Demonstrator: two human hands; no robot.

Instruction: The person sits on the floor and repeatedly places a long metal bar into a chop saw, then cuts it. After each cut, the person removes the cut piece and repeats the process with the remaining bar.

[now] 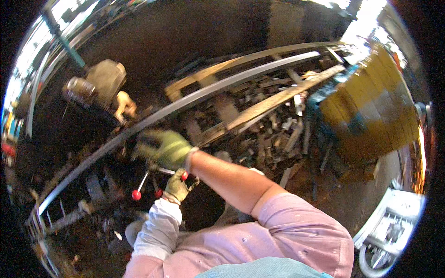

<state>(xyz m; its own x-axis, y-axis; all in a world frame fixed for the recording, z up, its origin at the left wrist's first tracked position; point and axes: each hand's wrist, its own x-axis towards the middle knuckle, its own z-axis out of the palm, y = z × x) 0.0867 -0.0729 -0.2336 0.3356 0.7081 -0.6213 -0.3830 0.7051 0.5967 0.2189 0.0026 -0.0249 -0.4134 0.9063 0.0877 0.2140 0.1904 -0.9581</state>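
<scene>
Overhead fisheye view of a person at a dark machine. The left hand (177, 187), gloved and white-sleeved, lies left of lower centre against one red knob (184, 175) of a spoked handle (143, 183); whether its grip is clamped on the knob or merely resting there cannot be told. The right hand (166, 149), in a green glove, reaches across from the right to just above the handle and near the bar (204, 93); blur hides whether its fingers are apart or together. The bar, long and grey, runs diagonally from the left edge to the upper right of the frame, passing above both hands; a motor (106, 81) sits at upper left, scraps (278, 134) right of centre, and a yellow cabinet (371, 106) at right. The step in hand appears to be working the handle with the bar laid across the machine. Turning it would call for a firm left grip on the knob, with the right hand clear of moving parts.
</scene>
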